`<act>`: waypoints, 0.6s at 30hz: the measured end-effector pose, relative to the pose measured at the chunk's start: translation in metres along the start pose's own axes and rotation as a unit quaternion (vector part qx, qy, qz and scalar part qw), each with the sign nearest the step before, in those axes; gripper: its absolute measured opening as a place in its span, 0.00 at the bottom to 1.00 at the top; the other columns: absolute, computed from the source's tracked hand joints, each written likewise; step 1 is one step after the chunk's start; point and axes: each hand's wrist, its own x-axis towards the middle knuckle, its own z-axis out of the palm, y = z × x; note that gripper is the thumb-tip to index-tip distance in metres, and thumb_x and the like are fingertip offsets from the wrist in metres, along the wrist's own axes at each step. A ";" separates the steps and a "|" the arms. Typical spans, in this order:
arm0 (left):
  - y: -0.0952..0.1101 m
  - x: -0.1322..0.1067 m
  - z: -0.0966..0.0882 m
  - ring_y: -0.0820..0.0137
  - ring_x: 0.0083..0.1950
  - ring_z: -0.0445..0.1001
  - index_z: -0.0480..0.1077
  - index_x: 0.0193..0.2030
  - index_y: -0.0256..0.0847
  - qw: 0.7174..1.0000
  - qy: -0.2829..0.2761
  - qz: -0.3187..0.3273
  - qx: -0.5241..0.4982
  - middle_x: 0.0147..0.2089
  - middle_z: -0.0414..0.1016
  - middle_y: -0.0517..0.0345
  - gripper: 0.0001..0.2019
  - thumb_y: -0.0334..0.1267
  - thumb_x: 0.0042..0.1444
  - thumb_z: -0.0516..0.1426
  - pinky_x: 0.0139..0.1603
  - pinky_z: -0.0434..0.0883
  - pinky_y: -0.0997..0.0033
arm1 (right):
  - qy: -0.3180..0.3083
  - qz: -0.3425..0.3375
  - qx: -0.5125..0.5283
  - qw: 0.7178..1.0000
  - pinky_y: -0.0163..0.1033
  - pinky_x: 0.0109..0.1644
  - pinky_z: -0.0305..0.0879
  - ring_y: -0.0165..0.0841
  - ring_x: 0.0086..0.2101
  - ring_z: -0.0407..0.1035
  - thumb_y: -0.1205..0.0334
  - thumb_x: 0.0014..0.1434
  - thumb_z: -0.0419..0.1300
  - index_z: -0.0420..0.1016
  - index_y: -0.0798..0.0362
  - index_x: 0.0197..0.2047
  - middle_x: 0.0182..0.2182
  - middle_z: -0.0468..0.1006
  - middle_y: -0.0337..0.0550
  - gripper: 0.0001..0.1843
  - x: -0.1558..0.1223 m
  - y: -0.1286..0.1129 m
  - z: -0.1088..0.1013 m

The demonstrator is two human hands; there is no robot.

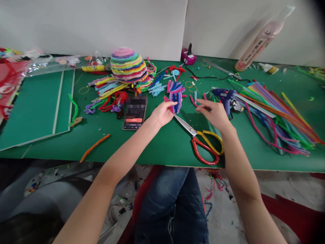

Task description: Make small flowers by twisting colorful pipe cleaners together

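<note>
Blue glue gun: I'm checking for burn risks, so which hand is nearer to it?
Right. The right hand is close to the glue gun, just left of its handle; the left hand is farther off leftward, holding a fuzzy bundle.

A small bundle of fuzzy craft stems (179,101), with deep blue, purple and pink strips side by side, stands roughly upright over the table, pinched at its lower part in the left hand (164,114). Just beside the fingertips of the right hand (212,111) lie a short pink stem (192,100), slanted, and a short light-blue stem (195,96), nearly straight; whether the fingers touch them is unclear.
</note>
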 end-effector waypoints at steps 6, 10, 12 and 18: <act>0.001 0.000 0.000 0.72 0.41 0.78 0.72 0.49 0.36 1.000 -0.004 0.004 -0.014 0.33 0.79 0.57 0.17 0.23 0.52 0.55 0.46 0.74 0.73 | -0.133 0.067 0.064 0.987 0.38 0.30 0.67 0.29 0.23 0.69 0.46 0.47 0.65 0.76 0.52 0.34 0.25 0.76 0.39 0.18 -0.005 0.001 -0.030; 0.002 -0.003 0.005 0.77 0.32 0.76 0.73 0.47 0.33 0.999 0.013 -0.001 -0.053 0.28 0.78 0.58 0.16 0.20 0.53 0.55 0.38 0.72 0.81 | -0.147 0.160 0.017 0.976 0.35 0.25 0.60 0.26 0.18 0.62 0.40 0.50 0.60 0.73 0.54 0.25 0.16 0.69 0.38 0.23 -0.009 0.007 -0.060; 0.002 -0.004 0.007 0.77 0.30 0.76 0.73 0.46 0.31 0.997 0.030 -0.002 -0.065 0.27 0.77 0.58 0.15 0.19 0.53 0.54 0.34 0.72 0.82 | -0.083 0.186 -0.036 0.978 0.35 0.24 0.55 0.24 0.18 0.57 0.38 0.53 0.56 0.71 0.55 0.22 0.14 0.64 0.36 0.26 -0.013 0.012 -0.074; 0.001 -0.002 0.006 0.76 0.29 0.77 0.73 0.47 0.33 0.994 0.055 0.009 -0.098 0.27 0.78 0.57 0.16 0.19 0.54 0.53 0.33 0.72 0.81 | -0.003 0.265 -0.212 0.941 0.37 0.27 0.53 0.28 0.21 0.58 0.37 0.43 0.63 0.68 0.53 0.23 0.19 0.67 0.38 0.25 -0.026 0.036 -0.096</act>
